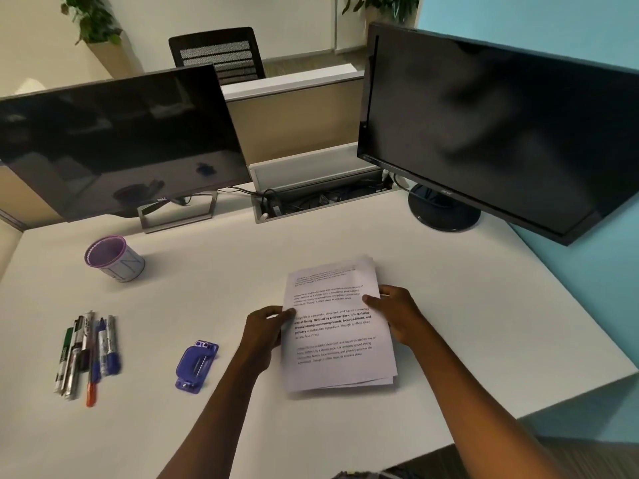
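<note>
Both forearms are reaching in from 6 o'clock across the white desk (345, 236). My left hand (264, 328) is pinching the left edge of the stack of printed sheets (337, 326), thumb lying on top. My right hand (397, 314) is gripping the right edge, thumb over the text, fingers curling underneath, probably. The stack is sitting just right of centre, sheets slightly fanned. At 9 o'clock: blue hole punch (196, 366), markers and pens (88, 354). At 10 o'clock: purple cup (114, 259).
</note>
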Motion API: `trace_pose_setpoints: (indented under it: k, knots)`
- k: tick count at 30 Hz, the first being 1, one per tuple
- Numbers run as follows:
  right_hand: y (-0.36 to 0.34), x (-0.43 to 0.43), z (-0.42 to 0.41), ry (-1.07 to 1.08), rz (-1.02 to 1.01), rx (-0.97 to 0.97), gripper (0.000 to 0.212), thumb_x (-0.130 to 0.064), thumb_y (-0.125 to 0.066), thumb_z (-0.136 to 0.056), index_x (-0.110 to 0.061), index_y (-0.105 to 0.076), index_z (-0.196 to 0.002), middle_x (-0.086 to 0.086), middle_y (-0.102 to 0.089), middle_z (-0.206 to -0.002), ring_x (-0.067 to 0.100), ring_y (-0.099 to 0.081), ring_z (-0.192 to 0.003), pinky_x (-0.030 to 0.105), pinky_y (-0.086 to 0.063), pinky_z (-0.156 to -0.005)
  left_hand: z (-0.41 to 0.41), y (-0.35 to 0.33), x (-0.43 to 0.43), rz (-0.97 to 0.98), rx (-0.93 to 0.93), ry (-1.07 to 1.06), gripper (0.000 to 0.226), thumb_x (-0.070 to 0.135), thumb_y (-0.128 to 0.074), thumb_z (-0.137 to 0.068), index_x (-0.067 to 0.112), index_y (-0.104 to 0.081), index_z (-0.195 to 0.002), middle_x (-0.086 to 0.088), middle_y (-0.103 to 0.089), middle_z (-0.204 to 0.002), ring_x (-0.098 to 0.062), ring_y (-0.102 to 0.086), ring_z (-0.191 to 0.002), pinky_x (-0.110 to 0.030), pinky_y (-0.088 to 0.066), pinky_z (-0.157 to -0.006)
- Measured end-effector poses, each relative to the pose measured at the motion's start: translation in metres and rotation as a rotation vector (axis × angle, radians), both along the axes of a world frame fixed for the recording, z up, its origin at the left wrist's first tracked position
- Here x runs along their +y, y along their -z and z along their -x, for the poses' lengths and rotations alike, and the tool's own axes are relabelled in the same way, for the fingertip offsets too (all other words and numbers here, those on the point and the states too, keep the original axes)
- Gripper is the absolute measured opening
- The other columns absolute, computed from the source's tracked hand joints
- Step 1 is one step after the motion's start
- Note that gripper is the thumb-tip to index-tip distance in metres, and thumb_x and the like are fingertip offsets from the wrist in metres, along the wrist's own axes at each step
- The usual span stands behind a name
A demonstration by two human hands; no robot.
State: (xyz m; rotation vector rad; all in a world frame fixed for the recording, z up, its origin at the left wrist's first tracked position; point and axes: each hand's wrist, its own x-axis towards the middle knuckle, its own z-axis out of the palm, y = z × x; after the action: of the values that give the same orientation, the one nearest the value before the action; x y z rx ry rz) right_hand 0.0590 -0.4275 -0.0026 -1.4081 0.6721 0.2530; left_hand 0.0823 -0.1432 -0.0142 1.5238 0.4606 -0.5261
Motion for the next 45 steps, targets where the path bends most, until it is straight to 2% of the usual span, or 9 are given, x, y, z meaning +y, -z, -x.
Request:
trace_pose_setpoints:
  k: [5,11,14,17,21,24,30,40,45]
  knots:
    - [-0.017,-0.011,0.001,-0.105,-0.199,-0.064,0.029,-0.011,-0.074,-0.091,-0.013,-0.069,-0.119,0.010,-0.078,-0.111,0.031,-0.076,-0.099,0.040,-0.063,-0.075,-0.022,-0.024,-0.001,0.237,0.010,0.095,0.022,0.020,-0.081,-0.090,0.009,-0.076,-0.108,-0.009,-0.082,-0.108,-0.023,-0.079,-0.091,-0.035,-0.061,-0.081]
    - [-0.020,-0.001,0.003,-0.066,0.042,0.011,0.027,-0.001,-0.074,-0.088,-0.006,-0.070,-0.114,0.012,-0.077,-0.105,0.023,-0.076,-0.082,0.030,-0.059,-0.060,-0.030,-0.031,-0.012,0.012,-0.067,0.152,0.016,0.005,-0.079,-0.088,-0.003,-0.078,-0.102,-0.022,-0.080,-0.104,-0.031,-0.080,-0.079,-0.043,-0.068,-0.073]
    - [-0.029,-0.001,0.001,-0.016,0.086,-0.099,0.021,-0.002,-0.075,-0.087,-0.016,-0.072,-0.103,0.012,-0.078,-0.108,0.025,-0.077,-0.086,0.032,-0.061,-0.066,-0.033,-0.043,-0.016,0.049,-0.171,0.130,0.017,0.010,-0.079,-0.090,0.006,-0.080,-0.107,-0.018,-0.081,-0.107,-0.035,-0.080,-0.089,-0.048,-0.067,-0.080]
    - [-0.047,-0.001,-0.003,-0.011,0.124,-0.240,0.026,-0.005,-0.074,-0.090,-0.016,-0.070,-0.113,0.005,-0.079,-0.106,0.022,-0.077,-0.091,0.032,-0.062,-0.074,-0.033,-0.062,-0.017,0.165,-0.299,0.165,0.021,0.020,-0.077,-0.093,0.019,-0.080,-0.114,-0.012,-0.080,-0.115,-0.035,-0.079,-0.098,-0.043,-0.065,-0.078]
    - [-0.074,0.004,-0.008,-0.008,0.181,-0.375,0.022,-0.019,-0.071,-0.094,-0.036,-0.066,-0.107,-0.012,-0.079,-0.097,0.006,-0.076,-0.083,0.021,-0.060,-0.063,-0.038,-0.084,-0.022,0.248,-0.427,0.196,0.027,0.032,-0.075,-0.094,0.021,-0.078,-0.118,-0.010,-0.078,-0.122,-0.032,-0.076,-0.105,-0.043,-0.065,-0.084]
    - [-0.086,0.010,-0.009,0.007,0.215,-0.446,0.025,-0.025,-0.069,-0.096,-0.043,-0.062,-0.112,-0.015,-0.076,-0.101,0.010,-0.074,-0.088,0.018,-0.059,-0.063,-0.042,-0.093,-0.028,0.252,-0.478,0.181,0.024,0.030,-0.071,-0.097,0.017,-0.079,-0.115,-0.011,-0.078,-0.122,-0.033,-0.075,-0.106,-0.046,-0.064,-0.090]
    - [-0.082,0.012,-0.007,0.042,0.207,-0.508,0.030,-0.023,-0.065,-0.099,-0.031,-0.061,-0.127,-0.009,-0.072,-0.110,0.015,-0.070,-0.098,0.017,-0.059,-0.064,-0.038,-0.088,-0.032,0.230,-0.527,0.126,0.018,0.028,-0.072,-0.096,0.021,-0.082,-0.109,-0.009,-0.080,-0.118,-0.028,-0.076,-0.101,-0.043,-0.064,-0.088]
    - [-0.068,0.015,-0.006,0.001,0.212,-0.462,0.019,-0.026,-0.068,-0.097,-0.042,-0.071,-0.106,-0.017,-0.077,-0.099,0.004,-0.073,-0.089,0.019,-0.059,-0.066,-0.036,-0.072,-0.031,0.192,-0.477,0.098,0.014,0.031,-0.074,-0.091,0.029,-0.084,-0.102,-0.005,-0.081,-0.113,-0.028,-0.078,-0.100,-0.039,-0.065,-0.084]
    - [-0.063,0.014,-0.009,-0.006,0.212,-0.463,0.020,-0.025,-0.068,-0.097,-0.038,-0.071,-0.111,-0.016,-0.078,-0.099,0.005,-0.073,-0.090,0.018,-0.059,-0.066,-0.037,-0.066,-0.031,0.208,-0.476,0.080,0.020,0.034,-0.077,-0.088,0.026,-0.083,-0.105,-0.006,-0.081,-0.114,-0.026,-0.078,-0.100,-0.040,-0.064,-0.086]
